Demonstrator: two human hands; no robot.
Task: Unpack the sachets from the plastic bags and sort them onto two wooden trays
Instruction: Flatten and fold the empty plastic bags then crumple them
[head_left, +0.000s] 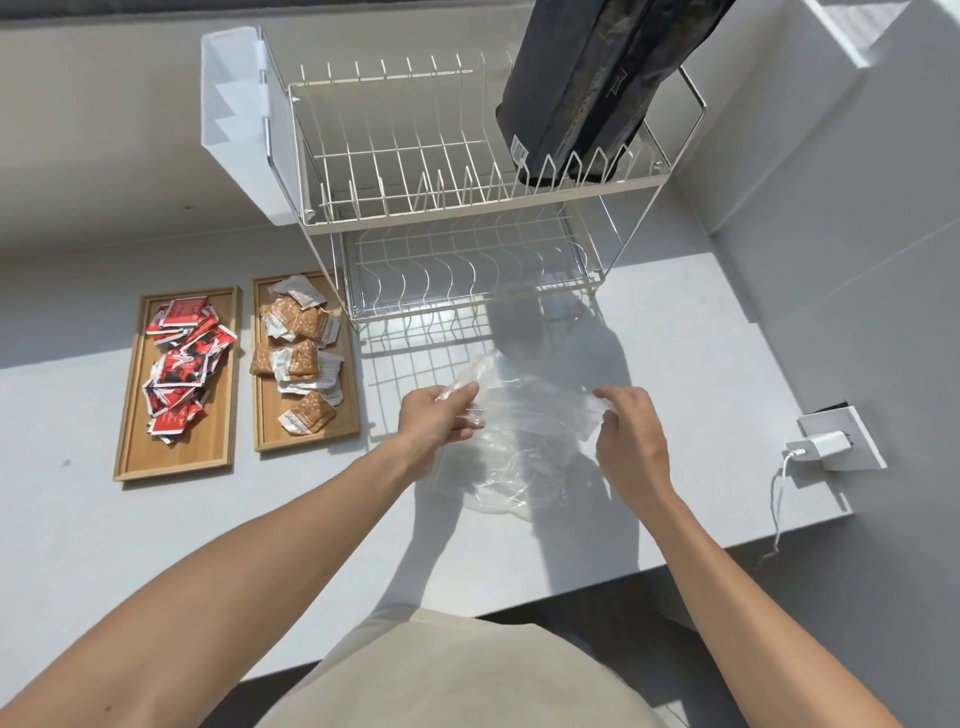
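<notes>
A person looks down at a pale grey desk (156, 519), both bare forearms reaching in from the bottom of the frame. At centre, a crumpled clear plastic bag (524, 452) lies on the desk. The left hand (439, 418) pinches the bag's upper left edge, its grip clenched on the film. The right hand (631, 436) pinches the bag's right edge, its grip also closed on the plastic. No sachets can be made out inside the bag.

At the left of the frame, two wooden trays sit side by side on the desk, close but not touching. The left tray (176, 457) holds a loose pile of red, white and black sachets (182, 364) in its upper part. The right tray (270, 431) holds brown and white sachets (298, 348), spread along most of its length.

Behind the bag, in the upper centre, a two-tier cream wire dish rack (457, 197) stands on the desk, just beside the right tray. A tall dark bag (587, 88) stands upright in the rack's upper tier at the right. At the right edge, a white charger (826, 446) is plugged into a wall socket (857, 436), its cable (776, 514) hanging down.
</notes>
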